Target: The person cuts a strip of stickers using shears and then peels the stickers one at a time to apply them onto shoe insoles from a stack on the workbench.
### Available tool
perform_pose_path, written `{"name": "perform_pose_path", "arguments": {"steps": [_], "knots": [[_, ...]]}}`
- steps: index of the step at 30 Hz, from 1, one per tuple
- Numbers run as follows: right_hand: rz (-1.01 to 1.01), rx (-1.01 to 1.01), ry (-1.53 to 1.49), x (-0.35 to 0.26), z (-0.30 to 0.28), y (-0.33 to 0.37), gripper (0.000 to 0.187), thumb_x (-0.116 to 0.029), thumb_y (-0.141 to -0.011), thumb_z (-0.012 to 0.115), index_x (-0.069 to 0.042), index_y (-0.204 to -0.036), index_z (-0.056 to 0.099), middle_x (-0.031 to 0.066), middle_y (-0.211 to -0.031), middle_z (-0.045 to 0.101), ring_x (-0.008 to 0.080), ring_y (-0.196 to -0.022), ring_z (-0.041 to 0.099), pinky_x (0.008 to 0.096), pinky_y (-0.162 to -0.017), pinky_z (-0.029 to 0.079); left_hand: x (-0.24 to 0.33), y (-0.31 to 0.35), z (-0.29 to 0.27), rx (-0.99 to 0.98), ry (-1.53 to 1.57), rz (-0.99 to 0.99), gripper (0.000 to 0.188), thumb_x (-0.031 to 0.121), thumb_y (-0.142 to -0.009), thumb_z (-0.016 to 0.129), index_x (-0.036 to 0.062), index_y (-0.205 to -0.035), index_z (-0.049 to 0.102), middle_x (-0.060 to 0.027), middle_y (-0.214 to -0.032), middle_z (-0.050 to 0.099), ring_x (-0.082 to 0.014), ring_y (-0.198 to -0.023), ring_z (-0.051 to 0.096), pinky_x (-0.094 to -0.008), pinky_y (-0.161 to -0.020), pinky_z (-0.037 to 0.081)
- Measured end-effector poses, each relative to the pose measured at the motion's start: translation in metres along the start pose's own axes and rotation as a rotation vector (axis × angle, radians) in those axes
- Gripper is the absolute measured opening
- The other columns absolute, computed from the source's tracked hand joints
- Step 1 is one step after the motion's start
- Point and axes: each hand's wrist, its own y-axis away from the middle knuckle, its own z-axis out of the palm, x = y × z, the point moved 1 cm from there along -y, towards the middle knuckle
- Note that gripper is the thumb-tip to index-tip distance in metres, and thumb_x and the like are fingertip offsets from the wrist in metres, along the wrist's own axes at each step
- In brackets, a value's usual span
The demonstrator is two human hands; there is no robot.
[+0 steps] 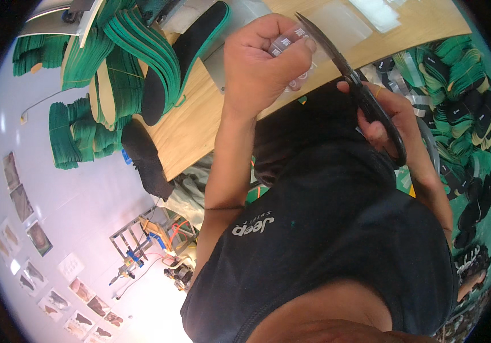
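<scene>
A small clear plastic packet (292,47) is pinched in the clenched grip of the left hand (259,63), above the edge of the wooden worktop (199,123). Black-handled scissors (353,80) are grasped by the right hand (391,117), their blades touching the packet. Green-edged black insoles (159,63) are stacked nearby.

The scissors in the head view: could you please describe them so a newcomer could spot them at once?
Start at the wooden table and look to its near edge, where two hands meet. The right hand grips the scissors, blades pointing up-left toward a clear packet in the left hand. They are all black, long and metal, unlike the green-edged insoles.
</scene>
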Motion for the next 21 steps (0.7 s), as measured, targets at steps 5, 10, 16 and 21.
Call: {"name": "perform_pose_path", "arguments": {"steps": [5,10,16,21], "knots": [[-0.125,0.190,-0.058,-0.006,-0.006,0.036,0.079,-0.054,-0.084,0.078,0.000,-0.138,0.057,-0.0056,-0.069,0.054,0.0029,-0.053,0.046,0.0196,-0.051,0.032,-0.010,0.001,-0.009,0.063,-0.209,0.000,0.014,0.008,-0.086,0.074,-0.0002,-0.096,0.070,-0.0034,-0.078,0.067,-0.0108,-0.069,0.064,-0.0223,-0.066,0.048],[-0.422,0.440,0.348,-0.042,-0.041,0.020,0.052,-0.038,-0.091,0.076,-0.004,-0.129,0.066,-0.0006,-0.074,0.062,0.0033,-0.066,0.056,0.0185,-0.057,0.041,-0.032,-0.026,-0.007,-0.046,-0.632,0.412,0.015,0.014,-0.086,0.072,0.0033,-0.095,0.068,-0.0098,-0.103,0.068,-0.0270,-0.098,0.065,-0.0356,-0.083,0.051],[-0.234,0.503,0.981,-0.095,-0.093,-0.084,0.052,-0.017,-0.081,0.077,-0.001,-0.127,0.061,0.0136,-0.083,0.067,0.0183,-0.073,0.064,0.0319,-0.066,0.052,-0.026,0.013,0.055,-0.406,-0.339,0.278,0.015,0.014,-0.089,0.073,0.0017,-0.098,0.072,-0.0093,-0.099,0.074,-0.0176,-0.090,0.070,-0.0318,-0.081,0.054],[-0.710,0.384,1.470,-0.083,-0.129,-0.138,0.050,-0.028,-0.081,0.077,0.000,-0.119,0.063,0.0173,-0.082,0.068,0.0363,-0.077,0.067,0.0433,-0.072,0.054,-0.033,0.017,0.033,0.011,0.147,0.002,0.020,0.012,-0.097,0.065,-0.0035,-0.107,0.073,-0.0099,-0.099,0.075,-0.0136,-0.086,0.069,-0.0257,-0.076,0.056]]}}
